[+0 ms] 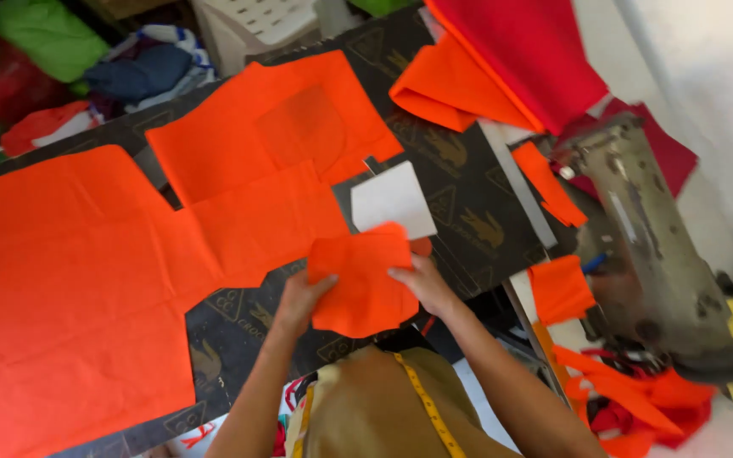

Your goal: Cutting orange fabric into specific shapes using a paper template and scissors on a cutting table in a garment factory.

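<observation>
Hands on a small orange cloth piece

Tape measure [428, 405], yellow, hangs down your chest, nearest to you. Your left hand [299, 298] grips the left edge of a small orange cloth piece [361, 276], and your right hand [422, 282] pinches its right edge; you hold it over the near edge of the dark table [460, 212]. Just beyond it lies a white card [392, 200]. Large orange panels [86, 271] cover the table's left side. A grey sewing machine [651, 246] stands at the right edge, red fabric [528, 51] at the far right corner.
</observation>
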